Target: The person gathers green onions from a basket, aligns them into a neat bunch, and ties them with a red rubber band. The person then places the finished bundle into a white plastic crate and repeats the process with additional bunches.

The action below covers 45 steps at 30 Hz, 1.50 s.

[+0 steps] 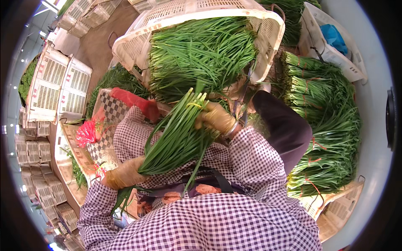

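Observation:
A bunch of long green leafy stalks, which look like Chinese chives (176, 135), lies slantwise across my lap, its pale cut ends pointing away from me. A yellow band (194, 105) runs around it near those ends. My left hand (125, 172), in a tan glove, is closed around the leafy end, and some leaves hang below it. At the stem end is my right hand (216, 117), gloved too and slightly blurred, with its curled fingers against the stalks beside the band. Beyond both hands, a tipped white plastic crate (198, 15) holds a large heap of loose chives (201, 53).
Bundles of chives with red ties (314, 147) are piled at the right. Behind them stands a white crate (333, 53) with a blue item inside. Pink-red ties (86, 133) lie on a checkered surface (110, 109) at the left. More crates (50, 88) stand farther left.

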Each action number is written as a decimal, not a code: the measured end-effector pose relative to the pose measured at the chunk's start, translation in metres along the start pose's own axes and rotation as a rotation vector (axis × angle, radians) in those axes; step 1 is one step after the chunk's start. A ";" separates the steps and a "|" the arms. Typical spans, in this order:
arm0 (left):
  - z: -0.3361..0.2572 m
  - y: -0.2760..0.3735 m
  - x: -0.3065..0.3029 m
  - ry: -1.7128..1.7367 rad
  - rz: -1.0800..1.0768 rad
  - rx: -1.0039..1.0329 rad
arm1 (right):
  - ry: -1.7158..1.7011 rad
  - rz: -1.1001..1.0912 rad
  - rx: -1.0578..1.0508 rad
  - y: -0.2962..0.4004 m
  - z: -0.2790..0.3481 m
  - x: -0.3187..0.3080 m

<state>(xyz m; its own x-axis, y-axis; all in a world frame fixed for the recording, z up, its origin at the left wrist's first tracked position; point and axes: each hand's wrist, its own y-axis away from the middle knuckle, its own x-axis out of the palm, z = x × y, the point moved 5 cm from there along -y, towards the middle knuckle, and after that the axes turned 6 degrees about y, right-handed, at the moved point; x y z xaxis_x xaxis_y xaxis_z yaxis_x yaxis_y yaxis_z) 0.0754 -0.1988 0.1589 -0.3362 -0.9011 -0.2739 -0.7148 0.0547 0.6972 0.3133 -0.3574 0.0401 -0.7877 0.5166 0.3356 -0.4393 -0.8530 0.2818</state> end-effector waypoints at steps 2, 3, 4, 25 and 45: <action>-0.013 -0.002 -0.009 -0.162 -0.158 0.106 | -0.131 -0.193 -0.189 -0.001 -0.009 -0.036; -0.019 -0.004 -0.013 -0.241 -0.237 0.166 | 0.022 -0.283 -0.290 0.006 -0.005 -0.054; -0.017 -0.003 -0.017 -0.276 -0.307 0.136 | 0.013 -0.332 -0.273 0.012 -0.004 -0.072; 0.002 0.026 -0.054 -0.857 -0.844 0.171 | -0.464 -0.544 -0.477 0.049 0.035 -0.106; 0.002 0.029 -0.038 -0.877 -0.875 0.330 | 0.836 -0.178 0.072 -0.054 -0.003 0.036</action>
<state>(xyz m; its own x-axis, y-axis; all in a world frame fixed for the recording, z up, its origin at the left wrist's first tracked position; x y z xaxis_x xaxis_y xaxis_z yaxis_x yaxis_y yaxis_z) 0.0665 -0.1627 0.1882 0.1207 -0.1142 -0.9861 -0.9765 -0.1924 -0.0972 0.3070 -0.2929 0.0347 -0.7815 0.3935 -0.4841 -0.5805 -0.7430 0.3332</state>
